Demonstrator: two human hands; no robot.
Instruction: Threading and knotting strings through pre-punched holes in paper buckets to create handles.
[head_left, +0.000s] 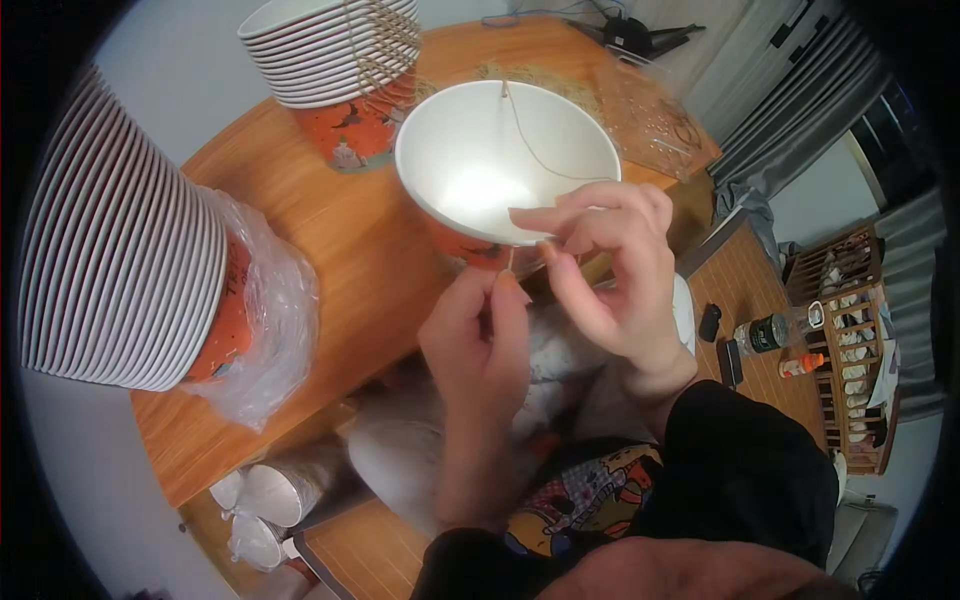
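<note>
A paper bucket (pixel 470 160), white inside and orange with dark print outside, tilts toward me at the table's front edge. A thin tan cord (pixel 522 128) runs from a hole by its far rim, down inside and toward my right hand. My left hand (pixel 470 345) is closed, thumb and forefinger pinching a short length of cord just below the near rim, outside the bucket. My right hand (pixel 625 280) is closed about the near rim, fingertips over the inside and thumb at the outer edge. Whether it also grips the cord is hard to see.
On the wooden table (pixel 330 240) stand a tall stack of nested buckets (pixel 130 250) partly in clear plastic and another stack (pixel 330 60) with cords draped over it. Loose cords (pixel 540 80) and a clear plastic bag (pixel 650 120) lie behind. Wrapped white cups (pixel 280 495) sit below left.
</note>
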